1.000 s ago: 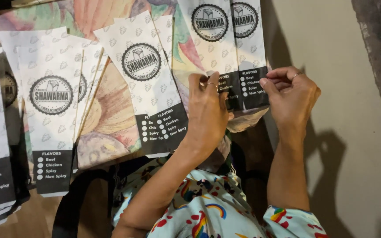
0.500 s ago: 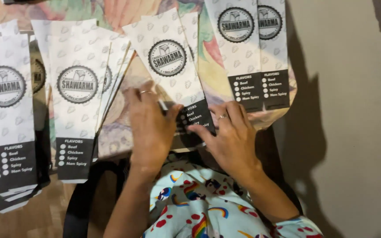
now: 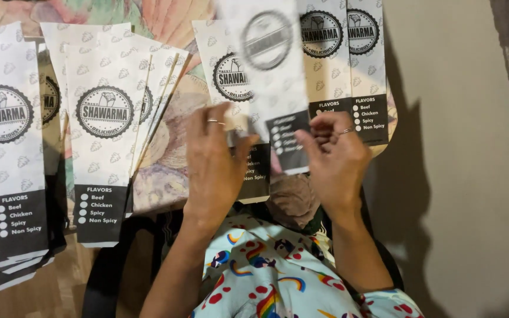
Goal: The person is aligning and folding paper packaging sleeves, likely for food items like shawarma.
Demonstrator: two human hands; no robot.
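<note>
A long white paper bag (image 3: 269, 65) with a round black emblem and a black bottom band is raised off the surface and blurred. My right hand (image 3: 336, 162), a ring on one finger, pinches the bag's black lower end. My left hand (image 3: 212, 168), also ringed, has its thumb and fingertips at the bag's lower left edge. Directly beneath lies another bag of the same kind (image 3: 226, 73), partly hidden by my left hand.
Two more bags (image 3: 340, 47) lie side by side to the right. Fanned stacks of the same bags sit in the middle left (image 3: 104, 135) and at the far left (image 3: 7, 153). All rest on a colourful patterned cloth (image 3: 163, 176). Bare grey surface (image 3: 460, 176) spreads to the right.
My hands left the two bags on the right, came to the middle bag, and now hold one lifted off the pile. The camera view shifted a little.
</note>
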